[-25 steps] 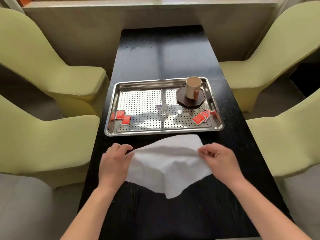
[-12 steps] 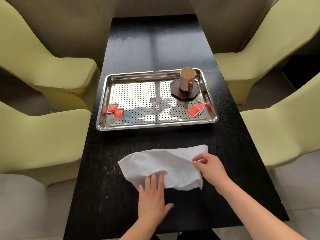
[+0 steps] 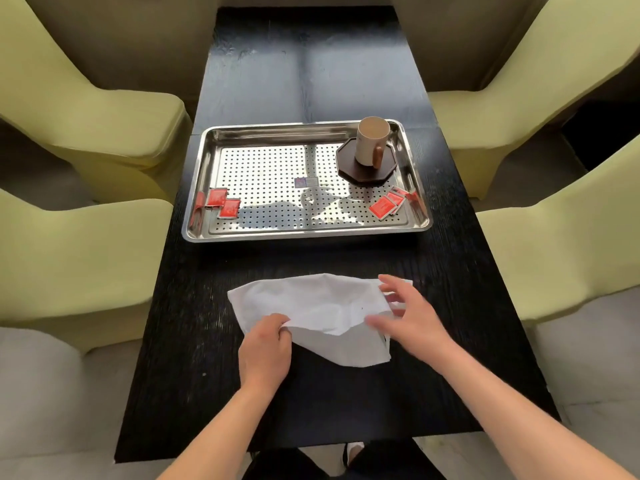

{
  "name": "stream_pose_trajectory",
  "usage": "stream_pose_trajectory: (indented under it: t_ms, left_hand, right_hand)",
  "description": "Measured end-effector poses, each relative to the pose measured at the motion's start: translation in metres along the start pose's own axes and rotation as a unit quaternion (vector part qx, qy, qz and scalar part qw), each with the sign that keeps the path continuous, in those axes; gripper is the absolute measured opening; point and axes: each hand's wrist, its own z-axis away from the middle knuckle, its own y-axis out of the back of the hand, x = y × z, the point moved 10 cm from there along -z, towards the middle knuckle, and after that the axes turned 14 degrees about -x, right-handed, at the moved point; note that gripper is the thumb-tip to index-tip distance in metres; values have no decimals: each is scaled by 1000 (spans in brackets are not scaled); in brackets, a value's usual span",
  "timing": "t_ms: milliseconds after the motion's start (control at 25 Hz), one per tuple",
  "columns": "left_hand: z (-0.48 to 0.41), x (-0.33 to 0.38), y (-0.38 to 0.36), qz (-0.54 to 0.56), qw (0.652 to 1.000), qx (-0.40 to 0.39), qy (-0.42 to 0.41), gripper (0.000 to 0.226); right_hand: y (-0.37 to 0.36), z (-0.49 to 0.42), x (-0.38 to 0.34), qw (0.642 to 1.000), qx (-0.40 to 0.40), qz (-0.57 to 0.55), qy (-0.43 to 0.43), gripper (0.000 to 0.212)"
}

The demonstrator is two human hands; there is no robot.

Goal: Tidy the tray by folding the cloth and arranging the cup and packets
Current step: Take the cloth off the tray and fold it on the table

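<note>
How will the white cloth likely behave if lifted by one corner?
Likely floppy: the cloth sags and creases where the left hand pinches its edge. Probably light, since a fingertip pinch raises it.

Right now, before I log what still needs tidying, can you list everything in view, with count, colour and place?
Black wooden table: one, centre of view.
Perforated stainless-steel tray: one, silver, mid-table.
Cream mug with brown handle: one, upright on the coaster, tray's far right.
Dark octagonal coaster: one, dark brown, under the mug.
Red square packets: three at tray's near left, about three near right.
Small label: one, bluish, tray centre.
White cloth: one, rumpled, on table before tray.
Yellow-green chairs: four, two each side.
Left hand: one, pinches the cloth's near edge.
Right hand: one, open, blurred, over the cloth's right end.
</note>
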Motion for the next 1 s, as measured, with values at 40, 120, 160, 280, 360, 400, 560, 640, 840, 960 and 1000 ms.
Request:
stream_pose_trajectory:
  t_ms: [40, 120, 160, 280, 360, 400, 560, 640, 840, 960, 1000]
  left_hand:
    - [-1, 3, 10, 13, 1000, 11, -9, 18]
    - [2, 14, 29, 10, 998, 33, -47, 19]
    - [4, 17, 37, -9, 997, 42, -66, 20]
    - [6, 13, 65, -59, 994, 56, -66, 21]
    - [-3, 14, 96, -40, 995, 79, -53, 17]
    - [-10, 21, 115, -23, 994, 96, -56, 17]
    - [-27, 69, 202, 47, 968, 212, -123, 16]
    - [-29, 88, 238, 93, 950, 256, -150, 18]
    - [-29, 117, 304, 140, 921, 303, -200, 27]
    - [-12, 116, 317, 147, 912, 313, -222, 27]
    - [-5, 112, 314, 151, 914, 303, -226, 25]
  right_hand:
    - [-14, 3, 6, 995, -22, 99, 0, 96]
    - [-33, 10, 24, 975, 1, 220, -13, 102]
    - [-28, 11, 35, 977, 43, 205, -37, 84]
    - [17, 15, 50, 967, 152, 164, -124, 35]
    - [57, 15, 27, 962, 198, 161, -98, 29]
    - [80, 17, 5, 960, 233, 145, -56, 25]
    - [147, 24, -81, 946, 304, 2, 109, 33]
    - [165, 21, -111, 933, 288, -130, 170, 36]
    - [193, 40, -185, 894, 310, -152, 286, 39]
    - [195, 56, -197, 885, 313, -127, 321, 38]
    - [193, 60, -193, 886, 313, -117, 321, 36]
